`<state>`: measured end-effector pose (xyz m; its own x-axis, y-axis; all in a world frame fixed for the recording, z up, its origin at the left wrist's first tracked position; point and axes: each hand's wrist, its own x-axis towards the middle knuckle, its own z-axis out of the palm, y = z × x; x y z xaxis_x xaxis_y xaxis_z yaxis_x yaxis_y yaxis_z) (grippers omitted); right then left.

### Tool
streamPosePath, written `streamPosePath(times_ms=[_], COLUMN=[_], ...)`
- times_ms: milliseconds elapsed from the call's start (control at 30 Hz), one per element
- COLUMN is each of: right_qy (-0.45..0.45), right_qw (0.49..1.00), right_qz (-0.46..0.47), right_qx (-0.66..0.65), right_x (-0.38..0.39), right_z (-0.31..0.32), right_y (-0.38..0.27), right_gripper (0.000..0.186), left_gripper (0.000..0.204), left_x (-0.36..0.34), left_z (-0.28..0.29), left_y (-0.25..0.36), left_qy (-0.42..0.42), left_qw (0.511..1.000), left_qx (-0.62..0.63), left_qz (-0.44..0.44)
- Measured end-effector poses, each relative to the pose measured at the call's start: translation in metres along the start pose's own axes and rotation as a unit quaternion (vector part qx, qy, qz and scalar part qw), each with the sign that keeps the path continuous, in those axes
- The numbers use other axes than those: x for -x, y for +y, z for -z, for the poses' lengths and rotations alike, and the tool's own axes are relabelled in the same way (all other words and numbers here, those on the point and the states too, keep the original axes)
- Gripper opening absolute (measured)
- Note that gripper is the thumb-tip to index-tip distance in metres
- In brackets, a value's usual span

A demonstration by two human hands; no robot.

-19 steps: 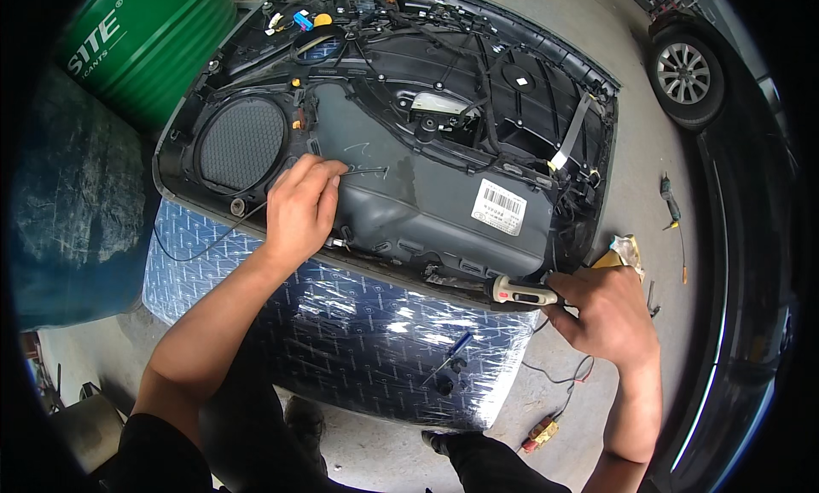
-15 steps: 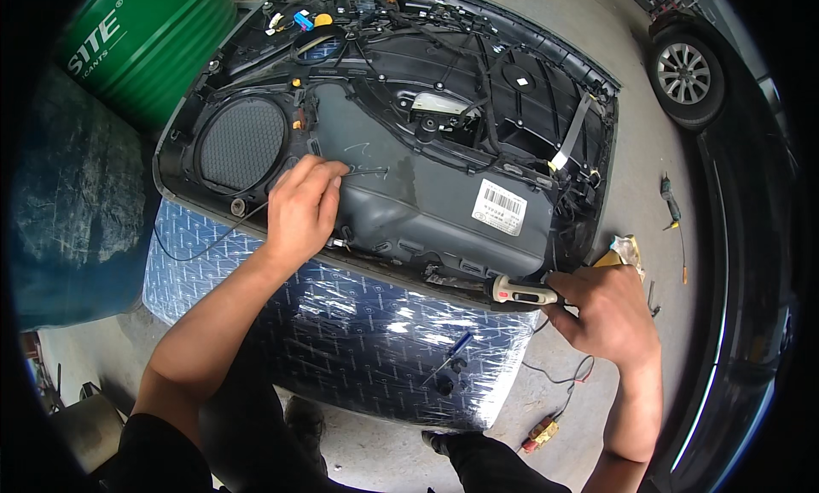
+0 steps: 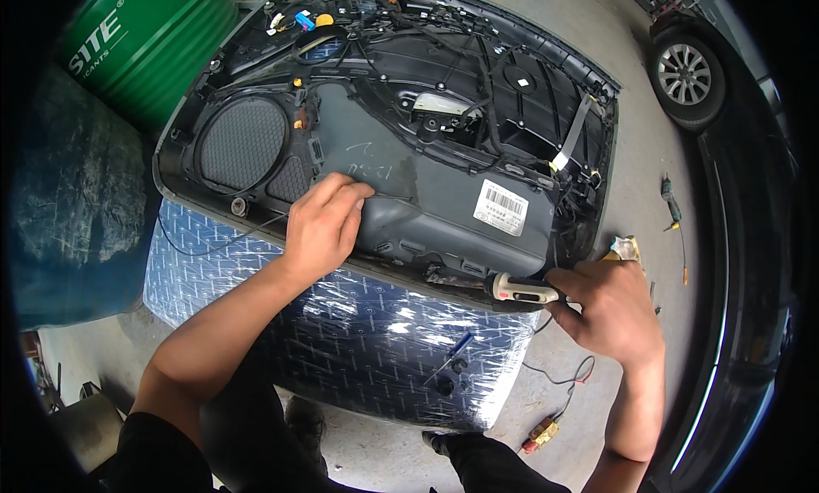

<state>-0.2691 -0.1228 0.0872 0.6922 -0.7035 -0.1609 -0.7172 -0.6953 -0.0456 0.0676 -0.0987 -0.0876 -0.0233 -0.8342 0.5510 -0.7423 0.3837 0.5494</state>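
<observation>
Along the near edge of the panel (image 3: 439,173), the tip of the iron (image 3: 516,289) sits against or very near it; if hot, lingering there could scorch the panel. Farther over the panel, the thin rod (image 3: 392,196) could slip or spring. The right hand (image 3: 609,312) closes around the iron's rear end; the left hand (image 3: 327,224) pinches the rod narrowly, fingertips together.
</observation>
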Motion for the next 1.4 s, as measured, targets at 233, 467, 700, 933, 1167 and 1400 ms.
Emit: streamPosePath(times_ms=[233,467,700,933,1167,1400], right_qy=[0.011,0.025,0.018,0.022,0.035,0.017], right_qw=[0.997,0.996,0.994,0.991,0.987,0.989], right_qz=[0.014,-0.007,-0.014,-0.009,-0.009,-0.015], right_qx=[-0.069,-0.091,-0.109,-0.13,-0.155,-0.147], right_x=[0.002,0.013,0.025,0.029,0.029,0.027], right_z=[-0.009,-0.01,-0.018,-0.029,-0.031,-0.03], right_y=[0.015,0.026,0.035,0.043,0.044,0.039], right_gripper=[0.024,0.026,0.026,0.027,0.028,0.028], left_gripper=[0.022,0.021,0.021,0.021,0.019,0.02], left_x=[-0.002,-0.001,-0.002,-0.001,-0.001,-0.002], left_z=[0.0,0.001,0.002,0.001,0.002,0.003], left_y=[0.0,-0.001,0.0,-0.001,0.001,0.0], left_qy=[-0.005,-0.007,-0.003,-0.001,-0.004,-0.004], left_qw=[1.0,1.0,1.0,1.0,1.0,1.0], left_qx=[0.005,0.002,-0.001,0.0,0.0,0.004], left_qz=[-0.006,-0.004,-0.008,-0.007,0.0,-0.001])
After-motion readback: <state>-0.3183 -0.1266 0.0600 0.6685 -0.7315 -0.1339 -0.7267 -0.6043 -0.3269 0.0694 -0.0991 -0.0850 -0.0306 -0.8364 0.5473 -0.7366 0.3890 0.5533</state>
